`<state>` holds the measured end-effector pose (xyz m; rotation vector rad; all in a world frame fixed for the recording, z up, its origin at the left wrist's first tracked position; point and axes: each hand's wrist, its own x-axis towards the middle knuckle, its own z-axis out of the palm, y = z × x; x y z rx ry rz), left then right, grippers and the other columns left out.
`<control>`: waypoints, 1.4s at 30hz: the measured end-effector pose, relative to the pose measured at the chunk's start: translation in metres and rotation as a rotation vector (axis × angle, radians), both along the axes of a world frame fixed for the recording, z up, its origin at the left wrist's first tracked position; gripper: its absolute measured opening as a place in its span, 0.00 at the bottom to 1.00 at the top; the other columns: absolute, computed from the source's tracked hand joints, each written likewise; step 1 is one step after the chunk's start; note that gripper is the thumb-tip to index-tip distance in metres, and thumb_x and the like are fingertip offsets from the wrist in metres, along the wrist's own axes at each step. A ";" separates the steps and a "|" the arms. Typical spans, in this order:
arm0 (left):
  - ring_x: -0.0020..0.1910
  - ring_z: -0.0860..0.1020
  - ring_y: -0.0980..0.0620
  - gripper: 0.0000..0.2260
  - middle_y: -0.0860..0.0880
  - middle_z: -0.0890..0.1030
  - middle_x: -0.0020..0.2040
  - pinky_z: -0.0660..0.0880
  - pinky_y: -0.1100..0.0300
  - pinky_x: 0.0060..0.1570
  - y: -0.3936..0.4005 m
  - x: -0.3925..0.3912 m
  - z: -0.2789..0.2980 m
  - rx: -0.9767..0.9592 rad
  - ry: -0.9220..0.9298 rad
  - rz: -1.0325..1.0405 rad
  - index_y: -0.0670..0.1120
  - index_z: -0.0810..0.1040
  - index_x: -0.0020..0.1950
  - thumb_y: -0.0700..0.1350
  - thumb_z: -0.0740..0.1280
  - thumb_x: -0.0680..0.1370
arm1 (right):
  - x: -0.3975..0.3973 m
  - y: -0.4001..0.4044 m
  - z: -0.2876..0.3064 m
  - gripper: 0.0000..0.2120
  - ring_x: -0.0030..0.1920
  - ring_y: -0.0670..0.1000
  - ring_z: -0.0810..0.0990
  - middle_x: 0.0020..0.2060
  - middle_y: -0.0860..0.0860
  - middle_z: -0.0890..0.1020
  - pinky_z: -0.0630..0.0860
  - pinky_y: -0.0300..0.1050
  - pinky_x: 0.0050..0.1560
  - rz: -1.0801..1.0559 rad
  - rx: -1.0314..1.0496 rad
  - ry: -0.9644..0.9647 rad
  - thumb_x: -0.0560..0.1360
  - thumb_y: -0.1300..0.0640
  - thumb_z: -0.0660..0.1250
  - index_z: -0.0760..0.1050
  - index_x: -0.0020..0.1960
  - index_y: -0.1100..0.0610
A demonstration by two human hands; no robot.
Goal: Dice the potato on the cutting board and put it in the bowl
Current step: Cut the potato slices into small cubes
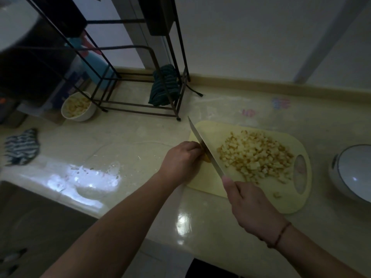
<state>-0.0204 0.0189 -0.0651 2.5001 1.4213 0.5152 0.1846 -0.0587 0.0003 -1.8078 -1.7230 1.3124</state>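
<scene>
A pale yellow cutting board (210, 183) lies on the counter with a heap of diced potato (257, 157) on its right half. My left hand (180, 159) presses down on a small remaining potato piece (206, 158) at the board's left edge; most of that piece is hidden under my fingers. My right hand (251, 203) grips the handle of a knife (204, 147), whose blade slants down against the potato piece beside my left fingers. A white bowl (80, 117) holding diced potato stands at the far left by the rack.
A black wire rack (140, 111) stands behind the board with a striped cloth (164, 87) in it. Another striped cloth (20, 147) lies at the left. A white bowl-like vessel (351, 173) sits at the right edge. The counter's front edge runs diagonally below my arms.
</scene>
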 end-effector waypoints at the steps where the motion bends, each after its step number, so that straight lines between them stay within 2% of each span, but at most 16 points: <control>1: 0.46 0.83 0.42 0.15 0.44 0.85 0.50 0.81 0.50 0.38 0.001 0.000 0.000 0.000 0.009 -0.001 0.42 0.86 0.52 0.45 0.62 0.76 | 0.000 -0.001 0.000 0.27 0.23 0.43 0.68 0.21 0.48 0.69 0.64 0.35 0.27 0.001 0.003 -0.010 0.79 0.40 0.51 0.63 0.27 0.55; 5: 0.46 0.83 0.42 0.15 0.45 0.85 0.50 0.81 0.50 0.37 0.000 0.000 0.001 0.002 0.021 -0.014 0.42 0.86 0.51 0.46 0.62 0.76 | -0.001 -0.002 0.001 0.26 0.24 0.43 0.67 0.21 0.47 0.67 0.63 0.35 0.28 0.013 0.043 -0.031 0.80 0.42 0.52 0.62 0.26 0.53; 12: 0.45 0.83 0.42 0.15 0.45 0.86 0.51 0.81 0.50 0.37 0.005 -0.001 -0.001 -0.008 -0.006 -0.022 0.43 0.87 0.52 0.45 0.62 0.76 | 0.001 -0.008 0.003 0.26 0.25 0.43 0.68 0.22 0.48 0.68 0.64 0.36 0.30 0.018 0.007 -0.037 0.80 0.42 0.52 0.63 0.27 0.55; 16: 0.45 0.84 0.42 0.15 0.45 0.86 0.50 0.82 0.51 0.40 0.004 -0.001 0.000 -0.003 -0.055 -0.029 0.42 0.87 0.52 0.45 0.63 0.76 | -0.004 0.000 -0.006 0.26 0.25 0.45 0.68 0.23 0.49 0.69 0.63 0.44 0.30 0.025 -0.045 -0.041 0.80 0.41 0.51 0.63 0.28 0.56; 21: 0.45 0.84 0.43 0.14 0.45 0.86 0.50 0.82 0.53 0.40 0.003 -0.002 -0.001 0.004 -0.057 -0.023 0.42 0.87 0.51 0.45 0.63 0.76 | -0.009 0.012 -0.018 0.27 0.19 0.44 0.67 0.22 0.50 0.68 0.63 0.39 0.25 0.027 -0.081 -0.007 0.80 0.40 0.49 0.64 0.30 0.57; 27: 0.46 0.83 0.44 0.13 0.45 0.85 0.51 0.81 0.54 0.41 0.000 -0.006 -0.004 -0.001 -0.055 -0.008 0.43 0.87 0.51 0.45 0.64 0.76 | 0.005 0.001 -0.018 0.28 0.20 0.43 0.65 0.25 0.52 0.70 0.62 0.38 0.24 -0.004 -0.130 0.001 0.77 0.35 0.48 0.65 0.32 0.56; 30: 0.46 0.83 0.44 0.13 0.45 0.85 0.50 0.81 0.56 0.43 -0.001 -0.006 -0.003 -0.006 -0.074 -0.009 0.43 0.87 0.51 0.45 0.64 0.76 | 0.003 -0.002 -0.015 0.28 0.19 0.42 0.66 0.25 0.51 0.71 0.61 0.35 0.21 -0.019 -0.137 0.008 0.76 0.34 0.48 0.65 0.32 0.56; 35: 0.45 0.83 0.45 0.12 0.44 0.85 0.48 0.80 0.56 0.42 -0.006 -0.008 -0.005 0.016 -0.084 -0.004 0.41 0.87 0.49 0.45 0.64 0.77 | -0.001 -0.002 -0.005 0.27 0.21 0.43 0.66 0.24 0.51 0.70 0.63 0.39 0.28 -0.049 -0.071 0.075 0.75 0.35 0.50 0.65 0.30 0.56; 42: 0.44 0.82 0.44 0.12 0.45 0.84 0.47 0.80 0.55 0.39 -0.004 -0.007 -0.008 0.003 -0.080 0.036 0.42 0.87 0.48 0.44 0.64 0.77 | -0.005 -0.002 0.003 0.27 0.22 0.43 0.68 0.24 0.51 0.72 0.65 0.39 0.28 0.002 -0.060 0.055 0.75 0.36 0.50 0.65 0.30 0.56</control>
